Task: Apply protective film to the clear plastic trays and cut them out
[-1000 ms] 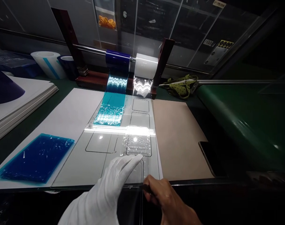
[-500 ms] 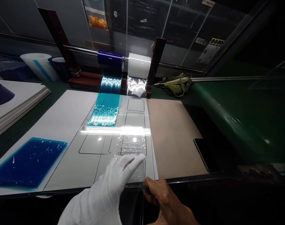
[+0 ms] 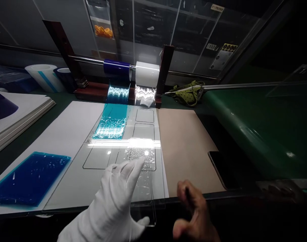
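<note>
My left hand (image 3: pixel 115 195), in a white glove, grips a clear rectangular panel (image 3: pixel 148 191) by its sides over the table's front edge. Thumb and fingers lie on opposite edges of it. To its right, my bare right hand (image 3: pixel 194 211) is apart from the panel, thumb and curled fingers separated with nothing visible between them. Beyond the panel, a clear film strip (image 3: pixel 140 153) from a white roll (image 3: pixel 147 74) lies on a glass sheet (image 3: pixel 70 188) with dark outlines. A teal film strip (image 3: pixel 110 126) beside it comes from a dark blue roll (image 3: pixel 116 70).
Stacked blue film pieces (image 3: pixel 32 178) lie at left on white paper (image 3: pixel 75 124). A brown board (image 3: pixel 186 144) and a phone (image 3: pixel 219 169) are at right. Farther off are a green pouch (image 3: pixel 189 94), a white film roll (image 3: pixel 42 77) and a white stack (image 3: pixel 22 114).
My right hand has moved right, away from the panel's edge, and its fingers have parted. My left hand has shifted slightly left and down, bringing the clear panel into plainer view.
</note>
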`<state>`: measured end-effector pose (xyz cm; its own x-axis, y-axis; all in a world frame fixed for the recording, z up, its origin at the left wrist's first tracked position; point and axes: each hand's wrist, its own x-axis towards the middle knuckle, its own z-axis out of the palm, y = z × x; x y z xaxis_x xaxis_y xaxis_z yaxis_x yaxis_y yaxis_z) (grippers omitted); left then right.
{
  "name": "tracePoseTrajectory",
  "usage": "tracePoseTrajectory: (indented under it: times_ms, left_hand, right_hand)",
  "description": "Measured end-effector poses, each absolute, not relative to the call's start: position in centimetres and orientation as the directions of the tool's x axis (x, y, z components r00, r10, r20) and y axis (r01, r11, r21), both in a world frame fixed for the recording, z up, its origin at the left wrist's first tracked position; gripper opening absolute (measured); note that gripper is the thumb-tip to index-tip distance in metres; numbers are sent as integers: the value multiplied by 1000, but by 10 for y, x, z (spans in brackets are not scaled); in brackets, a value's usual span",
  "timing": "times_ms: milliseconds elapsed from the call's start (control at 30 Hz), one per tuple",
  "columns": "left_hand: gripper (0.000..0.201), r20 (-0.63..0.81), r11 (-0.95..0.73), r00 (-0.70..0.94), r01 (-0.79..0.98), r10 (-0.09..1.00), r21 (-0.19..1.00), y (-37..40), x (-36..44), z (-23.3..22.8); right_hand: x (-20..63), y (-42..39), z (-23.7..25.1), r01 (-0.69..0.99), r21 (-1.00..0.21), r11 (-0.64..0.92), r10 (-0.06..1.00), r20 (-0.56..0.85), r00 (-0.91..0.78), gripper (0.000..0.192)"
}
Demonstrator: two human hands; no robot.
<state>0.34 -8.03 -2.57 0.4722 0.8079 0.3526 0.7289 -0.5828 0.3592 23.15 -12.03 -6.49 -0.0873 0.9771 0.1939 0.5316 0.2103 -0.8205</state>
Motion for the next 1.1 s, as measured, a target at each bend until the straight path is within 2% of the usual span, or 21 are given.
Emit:
tracePoseTrajectory:
  times_ms: [67, 167, 233, 267, 333, 367, 400, 467, 533, 600, 767, 1000, 1100]
  left_hand:
    - [124, 387, -549, 425, 778, 818, 305, -81, 4, -26]
    - [131, 368, -511, 382, 774, 848, 375, -79, 0, -30]
    - [130, 311, -447, 324, 713, 893, 540, -78, -7, -31]
    - [127, 219, -370, 304, 642, 927, 672, -77, -11, -30]
    - [118, -37, -95, 365, 337, 930, 937, -75, -18, -29]
    - [112, -147, 107, 459, 112, 876, 988, -74, -21, -29]
    - [107, -195, 319, 577, -120, 793, 940, -73, -22, -30]
    - [107, -130, 633, 739, -455, 661, 626, -71, -21, -36]
    - [113, -53, 753, 781, -578, 622, 315, -70, -16, -44]
    - [119, -24, 772, 782, -610, 623, 179, -69, -8, -50]
    - [117, 26, 760, 765, -643, 644, 95, -69, 4, -49]
    - [112, 36, 730, 732, -681, 680, 58, -63, 2, -53]
    - [108, 35, 729, 731, -682, 681, 54, -57, 3, -53]
  right_hand:
    - [262, -105, -72, 706, -694, 143, 970, 240, 40, 55]
    - [306, -80, -90, 926, -377, 30, 973, 223, 59, 47]
    - [324, -69, -99, 972, -234, 34, 982, 187, 11, 45]
    - [328, -66, -101, 979, -194, 60, 982, 187, -23, 46]
    - [325, -65, -96, 978, -156, 141, 966, 237, -101, 54]
    - [318, -67, -89, 971, -153, 182, 952, 274, -136, 62]
    - [308, -71, -79, 962, -156, 225, 936, 311, -168, 70]
    - [280, -78, -55, 928, -180, 326, 899, 362, -245, 83]
    - [248, -83, -31, 864, -184, 469, 838, 403, -369, 94]
    - [219, -84, -11, 790, -175, 588, 772, 411, -484, 101]
    - [177, -71, 3, 644, -151, 750, 648, 363, -670, 111]
    - [163, -59, 5, 639, -191, 745, 667, 248, -703, 119]
    - [158, -57, 5, 638, -209, 741, 671, 245, -700, 119]
